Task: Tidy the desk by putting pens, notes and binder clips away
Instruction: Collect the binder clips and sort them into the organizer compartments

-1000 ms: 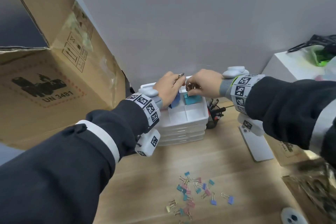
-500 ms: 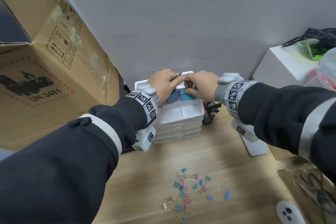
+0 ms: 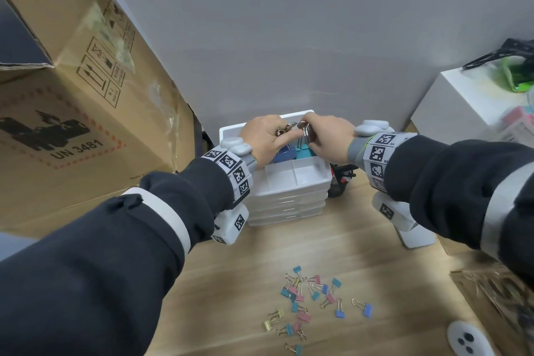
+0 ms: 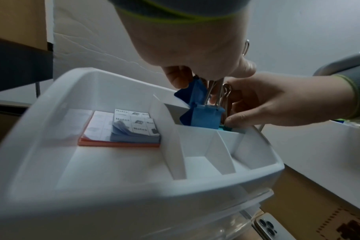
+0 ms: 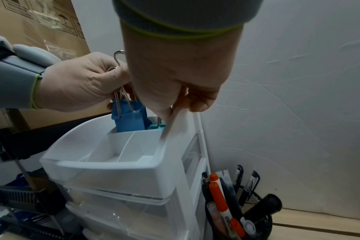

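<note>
A white drawer organiser [image 3: 289, 199] stands at the back of the desk, with an open divided tray [image 4: 113, 178] on top. My left hand [image 3: 277, 136] pinches the wire handles of two large blue binder clips [image 4: 206, 118], which stand in the tray's rear right compartment. Beside it my right hand [image 3: 310, 133] pinches the handles of a teal binder clip [image 5: 158, 127] in the same compartment. A pad of notes [image 4: 121, 129] lies in the tray's left compartment. Several small coloured binder clips [image 3: 312, 298] lie scattered on the wooden desk nearer me.
A black mesh pen holder [image 5: 247, 211] with several pens stands right of the organiser. A large cardboard box [image 3: 72, 110] fills the left side, and a white box [image 3: 462, 101] stands at the right. A phone [image 4: 265, 227] lies below the organiser. The grey wall is close behind.
The head view has shifted a little. Both hands stay together over the tray's rear compartment, still holding the clips by their handles.
</note>
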The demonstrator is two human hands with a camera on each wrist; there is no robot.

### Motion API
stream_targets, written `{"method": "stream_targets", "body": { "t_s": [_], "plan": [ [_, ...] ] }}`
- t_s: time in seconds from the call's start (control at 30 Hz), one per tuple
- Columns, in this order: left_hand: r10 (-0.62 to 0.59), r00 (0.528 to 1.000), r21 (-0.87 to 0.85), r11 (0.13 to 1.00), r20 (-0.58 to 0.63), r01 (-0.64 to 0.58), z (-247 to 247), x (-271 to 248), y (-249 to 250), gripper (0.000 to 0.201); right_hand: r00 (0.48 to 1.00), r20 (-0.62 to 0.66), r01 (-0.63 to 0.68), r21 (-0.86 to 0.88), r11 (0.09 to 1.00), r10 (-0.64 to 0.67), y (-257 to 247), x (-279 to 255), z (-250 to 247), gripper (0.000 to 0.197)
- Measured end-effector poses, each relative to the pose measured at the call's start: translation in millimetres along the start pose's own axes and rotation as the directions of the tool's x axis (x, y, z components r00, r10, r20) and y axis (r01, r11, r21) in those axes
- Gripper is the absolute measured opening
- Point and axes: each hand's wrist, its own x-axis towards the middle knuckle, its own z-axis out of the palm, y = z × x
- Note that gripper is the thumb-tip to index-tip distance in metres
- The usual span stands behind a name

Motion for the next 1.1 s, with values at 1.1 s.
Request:
{"method": "stream_targets", "body": {
  "t_s": [1.1],
  "plan": [
    [-0.240,0.963,0.441,0.882,0.124,0.163,3,5,4,0.013,0.999,-0.040,-0.006,0.099,0.995,0.010,-7,5,1,0.057]
  ]
}}
